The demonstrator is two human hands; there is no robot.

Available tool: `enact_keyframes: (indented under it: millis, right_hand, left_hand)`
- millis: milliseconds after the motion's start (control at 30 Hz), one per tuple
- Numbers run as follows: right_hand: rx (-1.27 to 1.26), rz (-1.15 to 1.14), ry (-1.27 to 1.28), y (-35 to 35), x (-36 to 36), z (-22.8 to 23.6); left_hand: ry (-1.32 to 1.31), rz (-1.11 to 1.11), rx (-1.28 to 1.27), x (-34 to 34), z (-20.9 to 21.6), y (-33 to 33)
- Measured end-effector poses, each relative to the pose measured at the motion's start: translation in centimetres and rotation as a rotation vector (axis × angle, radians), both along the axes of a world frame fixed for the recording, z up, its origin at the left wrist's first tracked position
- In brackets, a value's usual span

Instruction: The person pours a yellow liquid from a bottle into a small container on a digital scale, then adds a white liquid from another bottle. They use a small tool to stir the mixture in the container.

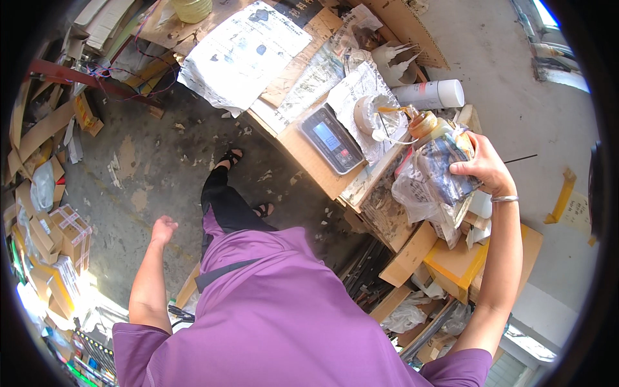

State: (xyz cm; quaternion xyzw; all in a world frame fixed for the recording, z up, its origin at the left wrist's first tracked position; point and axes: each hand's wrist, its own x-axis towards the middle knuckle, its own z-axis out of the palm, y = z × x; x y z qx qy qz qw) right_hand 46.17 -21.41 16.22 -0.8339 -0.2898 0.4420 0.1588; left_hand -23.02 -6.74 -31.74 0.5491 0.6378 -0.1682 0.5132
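Clear, crinkled plastic bags (431, 173) are pinched in the right hand (482, 164), thumb in front and fingers mostly hidden behind, at the cluttered end of the workbench (385, 218) (whether the bench bears their weight cannot be told). Just beside them is an amber container (423, 124); a loose fold dragged sideways could catch and tip it, or knock the white capped canister (428, 95) nearby. Slick film might also slide from so narrow a hold. The left hand (165, 229), curled closed around nothing visible, hangs well apart above the floor (138, 171).
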Motion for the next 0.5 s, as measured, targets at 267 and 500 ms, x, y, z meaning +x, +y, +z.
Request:
enact_keyframes:
  millis: [267, 500]
  right_hand:
    - [-0.014, 0.019, -0.017, -0.2, 0.3, -0.9]
    - [0.013, 0.009, -0.046, -0.2, -0.5, -1.3]
  left_hand:
    - [0.022, 0.004, 0.001, -0.3, 0.1, 0.1]
    - [0.007, 0.016, 0.006, -0.2, 0.4, 0.2]
